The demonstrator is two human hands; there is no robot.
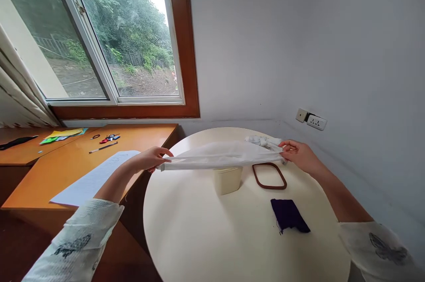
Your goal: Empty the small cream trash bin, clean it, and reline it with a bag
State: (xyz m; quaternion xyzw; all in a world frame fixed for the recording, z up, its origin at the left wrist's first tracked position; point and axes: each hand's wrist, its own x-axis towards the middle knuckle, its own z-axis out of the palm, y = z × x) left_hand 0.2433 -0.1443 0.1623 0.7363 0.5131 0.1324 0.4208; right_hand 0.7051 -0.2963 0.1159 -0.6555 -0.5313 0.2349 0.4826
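Observation:
A thin white plastic bag [215, 156] is stretched sideways between my two hands above the round table. One end is pinched in the fingers of my left hand [151, 159], out past the table's left edge. At the other end, my right hand [297, 154] grips the bag between thumb and fingers. Below the stretched bag stands a small cream bin [228, 181], its top partly hidden by the plastic. A brown rounded-square ring [284, 181] lies flat on the table to the right of the bin. Nearer to me is a folded dark purple cloth [289, 215] with frayed threads.
The round cream table [199, 233] stands against the wall. A crumpled white bundle [260, 141] is near its back edge. On the wooden desk [36, 184] at left are paper sheets [93, 180], a pen [103, 147] and keys [109, 138]. A wall socket [316, 121] is at right.

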